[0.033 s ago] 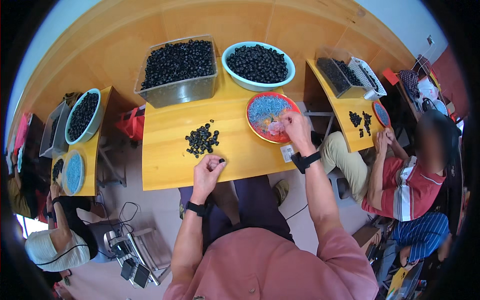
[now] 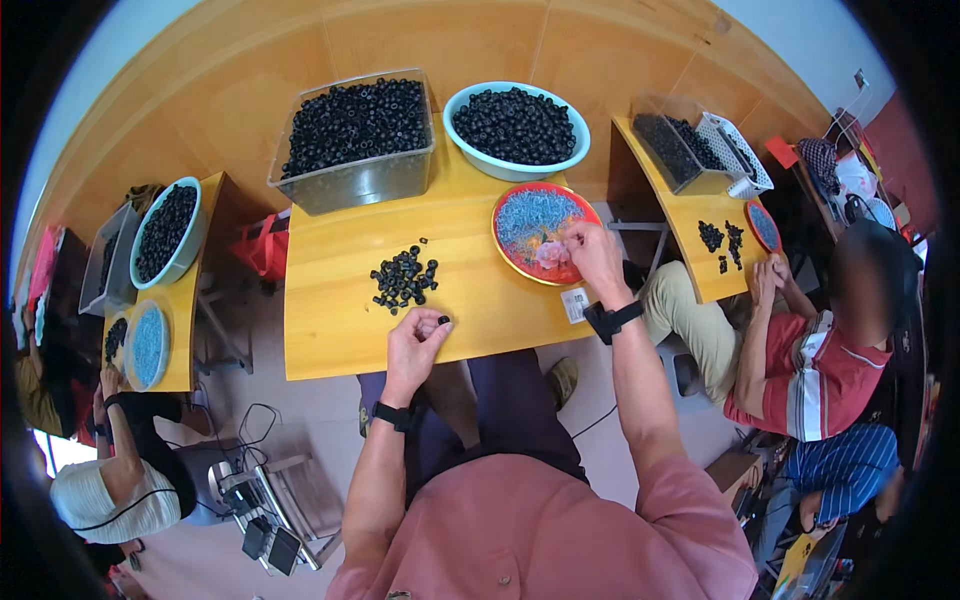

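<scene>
Near the table's front edge, my left hand (image 2: pixel 412 345) pinches a small black ring-shaped piece (image 2: pixel 444 321) between thumb and fingertips. Just beyond it lies a loose pile of similar black pieces (image 2: pixel 400 280). To the right, my right hand (image 2: pixel 592 250) is over the edge of a red plate (image 2: pixel 510 258) with a flower pattern. Its fingers are pinched together low over the plate, and whatever they may hold is too small to make out. Many thin blue bits (image 2: pixel 535 212) are heaped on the plate's far left part.
At the table's back stand a clear plastic bin (image 2: pixel 355 185) and a light blue basin (image 2: pixel 518 172), both full of black pieces. A small white label card (image 2: pixel 576 304) lies below the plate. People sit at side tables, left and right, with similar basins and pieces.
My right hand has shifted very slightly over the plate. The left hand and its black piece stay in place.
</scene>
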{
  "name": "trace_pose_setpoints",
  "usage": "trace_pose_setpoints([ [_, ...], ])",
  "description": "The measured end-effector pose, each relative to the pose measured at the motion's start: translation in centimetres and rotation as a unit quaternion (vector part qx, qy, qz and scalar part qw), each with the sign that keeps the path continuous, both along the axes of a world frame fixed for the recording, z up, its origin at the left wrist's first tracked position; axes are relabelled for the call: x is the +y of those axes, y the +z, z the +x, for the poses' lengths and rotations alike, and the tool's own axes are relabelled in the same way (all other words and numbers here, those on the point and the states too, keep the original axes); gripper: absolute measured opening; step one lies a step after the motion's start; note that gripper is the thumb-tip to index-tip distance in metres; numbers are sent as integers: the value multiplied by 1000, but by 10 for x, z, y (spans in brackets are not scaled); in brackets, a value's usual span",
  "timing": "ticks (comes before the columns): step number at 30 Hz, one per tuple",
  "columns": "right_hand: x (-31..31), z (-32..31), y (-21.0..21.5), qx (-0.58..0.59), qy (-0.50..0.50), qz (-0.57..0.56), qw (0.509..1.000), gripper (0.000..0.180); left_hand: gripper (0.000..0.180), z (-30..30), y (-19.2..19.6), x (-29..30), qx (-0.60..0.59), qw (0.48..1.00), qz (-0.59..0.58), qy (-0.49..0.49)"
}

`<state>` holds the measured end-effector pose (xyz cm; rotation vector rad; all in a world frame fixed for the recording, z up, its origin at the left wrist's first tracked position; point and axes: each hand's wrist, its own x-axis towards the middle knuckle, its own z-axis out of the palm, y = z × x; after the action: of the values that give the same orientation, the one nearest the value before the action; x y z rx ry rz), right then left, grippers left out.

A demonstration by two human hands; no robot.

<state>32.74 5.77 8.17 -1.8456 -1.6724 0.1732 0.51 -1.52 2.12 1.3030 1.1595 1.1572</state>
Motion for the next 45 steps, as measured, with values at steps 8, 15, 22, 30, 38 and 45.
trace_pose_setpoints([
  [8, 6, 1, -7, -59, 6, -58, 997, 13, 15, -2, -3, -1, 5, 1000, 4, 1],
  [15, 9, -14, 7, -53, 45, -131, 989, 16, 15, -3, -5, -2, -4, 1000, -3, 3],
  [22, 6, -9, -16, -37, 91, -106, 989, 12, 14, -2, -11, 1, -4, 1000, 16, 9],
  [30, 6, -6, -16, 106, 77, -80, 988, 13, 14, -1, -8, 0, 1, 1000, 21, 5],
  [38, 9, -15, -11, -18, 71, -33, 997, 15, 14, -1, -6, 0, 1, 1000, 16, 8],
  [45, 19, -16, -11, -106, 83, -59, 989, 17, 14, -3, -8, 0, 0, 1000, -8, 0],
])
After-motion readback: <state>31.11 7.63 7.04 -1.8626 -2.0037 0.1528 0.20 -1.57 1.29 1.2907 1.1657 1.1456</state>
